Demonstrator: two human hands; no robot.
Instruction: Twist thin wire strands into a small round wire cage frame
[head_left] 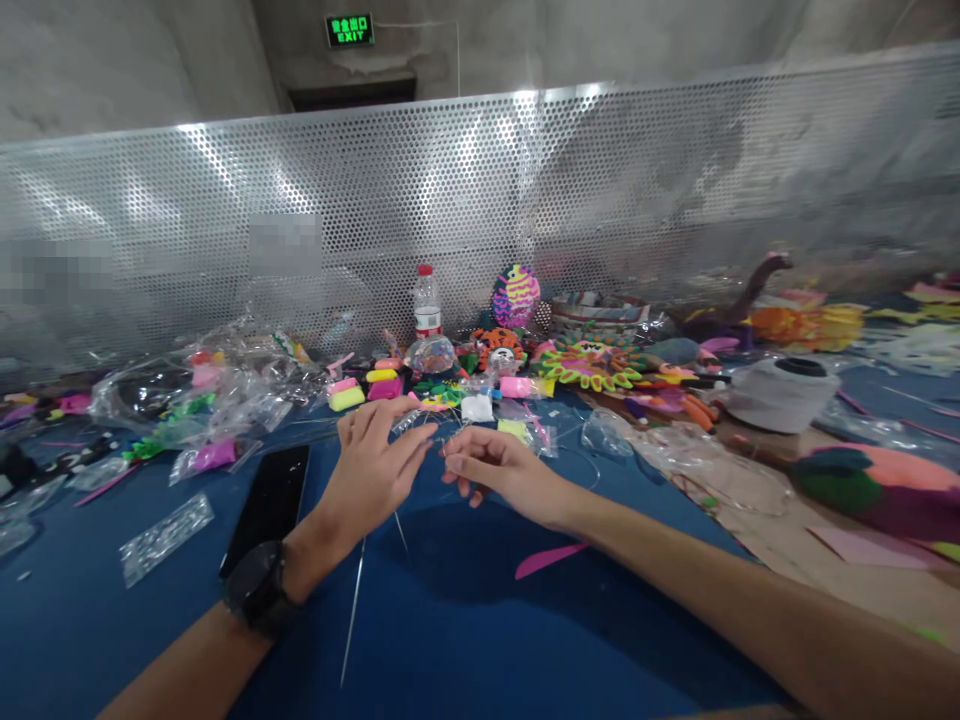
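Bent thin metal wire (pixel 354 610) trails out from under my left hand (pixel 379 460), one long end pointing toward me over the blue tabletop. The fingers of that hand curve around the wire, though their exact grip is partly hidden. Close beside it, my right hand (pixel 502 468) has thumb and fingertips pinched together on a fine piece of the wire. Fine strands also show just beyond the fingertips, and their shape is hard to make out. A pink knife-shaped plastic tool (pixel 550 560) lies below my right forearm.
A black phone (pixel 268 505) and bubble wrap (pixel 166 538) lie left. Clay packets (pixel 384 387), a bottle (pixel 427 305) and colourful clay figures (pixel 589 365) crowd the back. Rightward are a thread cone (pixel 781 393) and a large clay model (pixel 885 490). A perforated metal panel (pixel 360 220) stands behind.
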